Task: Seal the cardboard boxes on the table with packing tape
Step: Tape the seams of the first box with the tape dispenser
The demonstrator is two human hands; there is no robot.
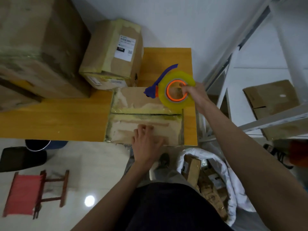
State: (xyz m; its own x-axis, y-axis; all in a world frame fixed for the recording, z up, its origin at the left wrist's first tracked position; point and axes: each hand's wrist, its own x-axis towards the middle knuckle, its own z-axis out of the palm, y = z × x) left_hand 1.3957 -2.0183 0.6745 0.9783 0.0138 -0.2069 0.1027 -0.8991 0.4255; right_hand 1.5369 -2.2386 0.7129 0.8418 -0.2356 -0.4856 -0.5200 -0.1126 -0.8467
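The box being sealed [146,114] sits at the near right end of the yellow wooden table [58,120], its near edge flush with the table's near edge, which puts it close to the body where both arms reach it easily. Its two top flaps meet along a dark seam running left to right, and the cardboard carries torn patches and yellowish residue of old tape; no fresh strip across the seam can be made out

The left hand [146,142] lies on the near flap with fingers spread and fairly straight, grasping nothing; it seems to press the flap down so the seam stays closed and the box does not slide under the pull of the tape

The right hand [191,94] grips the tape dispenser [175,90] at the far right corner of the box, fingers hooked through the orange core of the yellow roll. The blue cutter arm points left and far, so the tape would likely feed out along the seam from the right end

A smaller labelled box [115,55] and a large box [41,47] stand at the far left of the table, already wrapped in yellowish tape, well clear of the working spot
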